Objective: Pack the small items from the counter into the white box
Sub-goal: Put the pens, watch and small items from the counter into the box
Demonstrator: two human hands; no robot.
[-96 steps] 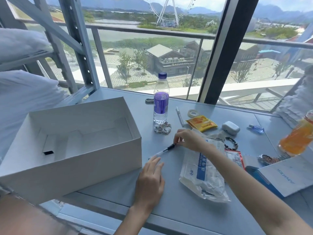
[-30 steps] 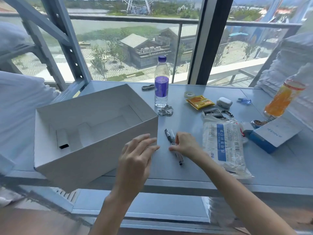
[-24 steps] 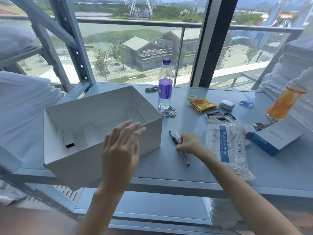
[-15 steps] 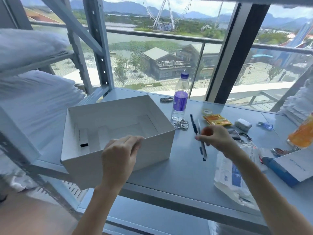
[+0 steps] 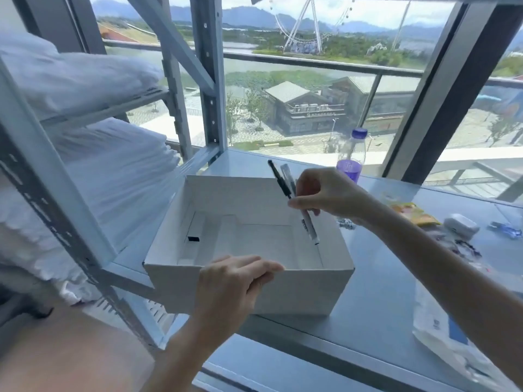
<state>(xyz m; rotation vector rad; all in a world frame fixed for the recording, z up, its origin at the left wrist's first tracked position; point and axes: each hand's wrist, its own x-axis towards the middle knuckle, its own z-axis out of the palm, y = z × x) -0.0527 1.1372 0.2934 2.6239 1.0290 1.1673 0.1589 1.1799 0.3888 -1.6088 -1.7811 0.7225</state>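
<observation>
Right hand [image 5: 331, 193] pinches two pens together, a black pen [image 5: 278, 179] and a white pen [image 5: 308, 224], both tilted, upper ends pointing up-left, lower tip down inside the white box [image 5: 311, 290] close to its right inner wall; cannot tell if the tip touches the box floor. Left hand [image 5: 235, 281] grips the near wall of the box, fingers curled over the rim. Box sits open on the grey counter [image 5: 376, 278], with a white insert and a small black slot [image 5: 194, 238] at its left side. Behind the right hand stands a water bottle [image 5: 351, 159] with a purple label. Right of the box, on the counter: yellow packet [image 5: 416, 215], white earbud case [image 5: 461, 226], small blue item [image 5: 506, 230], plastic bag [image 5: 447, 335] at the near right edge. White pillows [image 5: 70, 75] on the shelves to the left.
</observation>
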